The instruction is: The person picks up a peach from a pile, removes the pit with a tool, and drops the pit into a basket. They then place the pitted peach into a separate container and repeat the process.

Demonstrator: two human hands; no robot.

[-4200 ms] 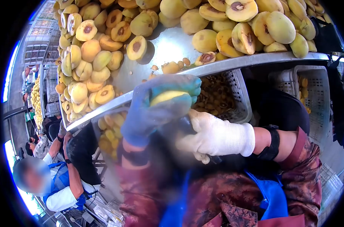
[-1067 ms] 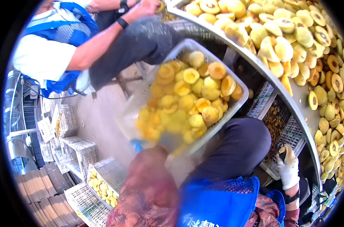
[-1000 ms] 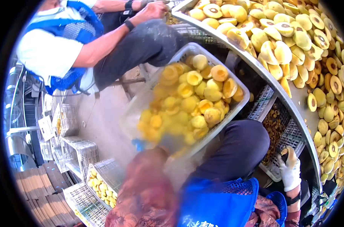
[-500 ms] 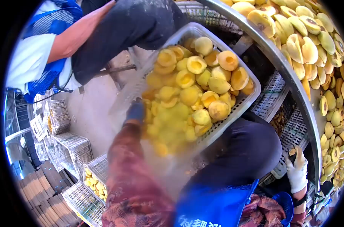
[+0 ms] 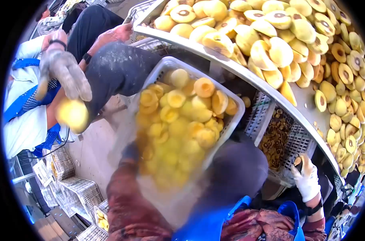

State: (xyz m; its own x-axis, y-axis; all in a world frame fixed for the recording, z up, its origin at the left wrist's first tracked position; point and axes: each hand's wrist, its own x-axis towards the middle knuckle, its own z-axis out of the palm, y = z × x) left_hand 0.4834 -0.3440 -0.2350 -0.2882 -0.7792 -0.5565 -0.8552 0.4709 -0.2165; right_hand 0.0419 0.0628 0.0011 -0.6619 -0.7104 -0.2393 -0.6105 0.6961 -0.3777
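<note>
My left hand [image 5: 130, 154], in a dark blue glove, is at the left side of a white plastic crate [image 5: 230, 120] heaped with pitted yellow peach halves [image 5: 175, 98]. Motion blurs this hand, and I cannot tell how its fingers lie. The crate tilts across the view beside my knee, its lower left part blurred. On the right, my right hand [image 5: 307, 178] wears a white glove, with its fingers curled around a small dark and tan thing [image 5: 298, 161]. That hand hangs below the metal rim of a table [image 5: 309, 116], near a lower crate.
Cut peaches with pits [image 5: 270, 52] cover the curved table. Below it stands a crate of brown scraps [image 5: 275, 138]. At left, a co-worker's gloved hand [image 5: 68, 76] is above a blurred yellow peach piece [image 5: 72, 115]. White crates [image 5: 80, 193] stack at lower left.
The view has turned, bringing in more of the table and shifting the crate left and down in frame. A co-worker's gloved hand and a peach piece have appeared at left.
</note>
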